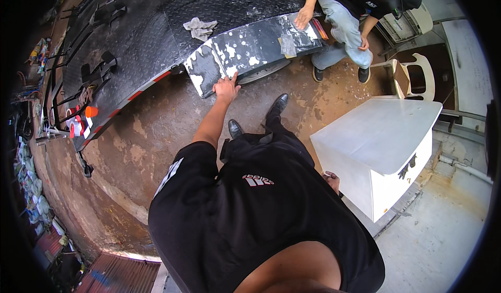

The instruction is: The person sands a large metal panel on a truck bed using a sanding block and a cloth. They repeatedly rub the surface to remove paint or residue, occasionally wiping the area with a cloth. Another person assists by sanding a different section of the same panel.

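**A hand on the patchy black fender**

Head view: The person looks down at their own black shirt and shorts. Their left hand [226, 88] reaches far out in front. It lies flat, fingers spread a little, on the lower edge of a long curved black fender [245, 50]. The hand grips nothing; it just presses on the panel. The fender has many white blotches on it, and it sits over a wheel, next to a big black ridged metal deck [146, 37]. A grey rag [200, 28] lies on that deck, just above the fender.

The right hand [331, 180] hangs low by the person's side, just beside a white box [378, 147] that stands on the brown floor. Only a small bit of this hand shows, so I cannot tell if it is open or closed, though it may be touching the box edge.

Another person crouches at the far end of the fender. One hand of theirs [303, 17] rests flat on it, near a grey sheet [288, 45] lying on the panel. A white plastic chair [412, 73] stands behind the box. Orange and white cans [81, 120] sit at the left end of the deck.
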`<state>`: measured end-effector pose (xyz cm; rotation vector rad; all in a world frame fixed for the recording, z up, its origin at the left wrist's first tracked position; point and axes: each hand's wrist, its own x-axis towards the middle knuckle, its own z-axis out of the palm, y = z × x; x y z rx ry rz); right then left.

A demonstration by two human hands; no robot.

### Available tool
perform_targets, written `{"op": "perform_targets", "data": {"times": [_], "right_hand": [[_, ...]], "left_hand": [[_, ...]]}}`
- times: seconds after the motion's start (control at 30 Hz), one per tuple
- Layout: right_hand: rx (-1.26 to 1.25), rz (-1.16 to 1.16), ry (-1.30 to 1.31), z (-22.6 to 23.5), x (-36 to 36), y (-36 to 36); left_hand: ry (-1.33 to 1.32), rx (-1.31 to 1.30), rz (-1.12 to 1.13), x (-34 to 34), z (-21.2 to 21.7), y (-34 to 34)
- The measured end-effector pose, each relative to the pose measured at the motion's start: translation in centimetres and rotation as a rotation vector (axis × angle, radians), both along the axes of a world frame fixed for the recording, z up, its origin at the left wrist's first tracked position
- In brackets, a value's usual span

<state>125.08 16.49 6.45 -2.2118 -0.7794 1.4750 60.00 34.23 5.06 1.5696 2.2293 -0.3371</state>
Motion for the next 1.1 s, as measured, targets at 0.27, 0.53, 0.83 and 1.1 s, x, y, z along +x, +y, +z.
{"op": "perform_targets", "data": {"times": [0.27,0.53,0.83,1.1], "right_hand": [[0.012,-0.02,0.03,-0.5,0.1,-0.1],[-0.011,0.007,-0.032,0.4,-1.1,0.5],[0.25,0.272,-0.087,-4.6,1.1,-2.5],[0.088,-0.102,0.112,-7.7,2.5,1.6]], "left_hand": [[-0.035,0.029,0.067,0.0,-0.2,0.0],[-0.154,-0.052,0.177,-1.3,0.6,3.1],[-0.106,0.09,0.198,-6.3,-1.5,5.9],[-0.207,-0.048,0.3,-4.7,0.5,9.0]]}}
